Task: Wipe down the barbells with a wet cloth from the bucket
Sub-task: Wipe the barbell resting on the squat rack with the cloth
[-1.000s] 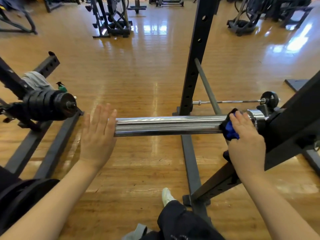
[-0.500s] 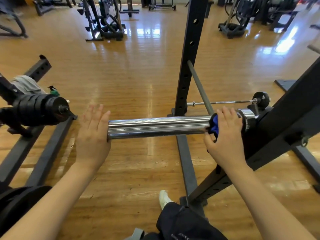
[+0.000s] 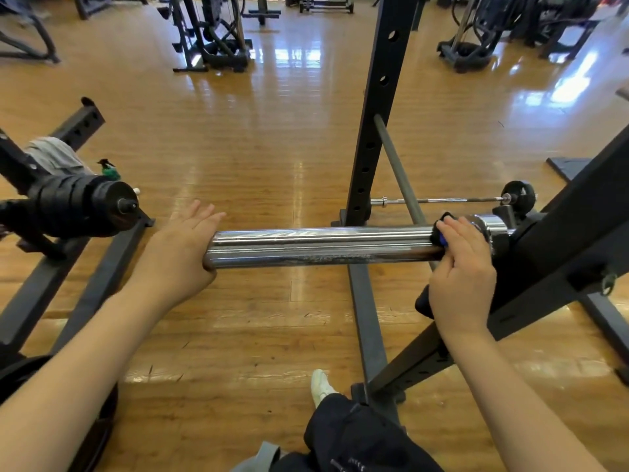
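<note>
The chrome barbell sleeve (image 3: 320, 247) lies racked on the squat rack (image 3: 575, 240). The left hand (image 3: 180, 247), fingers straight, braces its free end; the right hand (image 3: 463, 264) presses a blue cloth (image 3: 441, 238) around its collar end. The wet chrome might let the bracing palm slip off.

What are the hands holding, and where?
The right hand grips a blue cloth wrapped on the bar, near its collar. The left hand holds nothing; its flat palm presses the bar's free end.
</note>
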A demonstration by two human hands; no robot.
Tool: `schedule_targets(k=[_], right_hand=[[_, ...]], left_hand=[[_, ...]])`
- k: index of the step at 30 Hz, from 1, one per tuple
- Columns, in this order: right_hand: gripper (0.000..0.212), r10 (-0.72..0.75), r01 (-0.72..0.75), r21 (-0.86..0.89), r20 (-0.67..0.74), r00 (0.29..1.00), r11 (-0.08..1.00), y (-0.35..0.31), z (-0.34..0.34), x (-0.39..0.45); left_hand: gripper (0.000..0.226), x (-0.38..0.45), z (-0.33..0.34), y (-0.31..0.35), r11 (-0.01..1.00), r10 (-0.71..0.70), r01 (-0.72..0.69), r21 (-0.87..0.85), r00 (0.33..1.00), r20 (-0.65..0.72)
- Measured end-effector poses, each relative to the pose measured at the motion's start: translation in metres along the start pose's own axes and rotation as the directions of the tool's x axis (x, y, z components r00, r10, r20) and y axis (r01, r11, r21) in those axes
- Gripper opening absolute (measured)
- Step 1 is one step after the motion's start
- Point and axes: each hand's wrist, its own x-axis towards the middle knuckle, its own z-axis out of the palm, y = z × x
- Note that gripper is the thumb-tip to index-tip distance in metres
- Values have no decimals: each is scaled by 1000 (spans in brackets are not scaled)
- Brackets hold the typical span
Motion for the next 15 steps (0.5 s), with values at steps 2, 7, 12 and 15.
schedule_targets(k=[2,7,12,15], right_hand=[[38,-52,55,-61,36,998,997,1,-5,-1],[49,-129,137,-164,59,990,977,13,-11,-24],[41,-103,111,-136,62,993,985,4,-6,-3],[41,-137,152,-135,115,984,979,9,-12,3]], left_hand=[[83,1,-5,1,1000,-5,5,-6,999,34],[84,0,-13,5,1000,-23,22,5,995,94],[79,15,-35,6,999,-29,36,-13,920,390],[64,26,-48,9,994,-23,80,-75,822,569]])
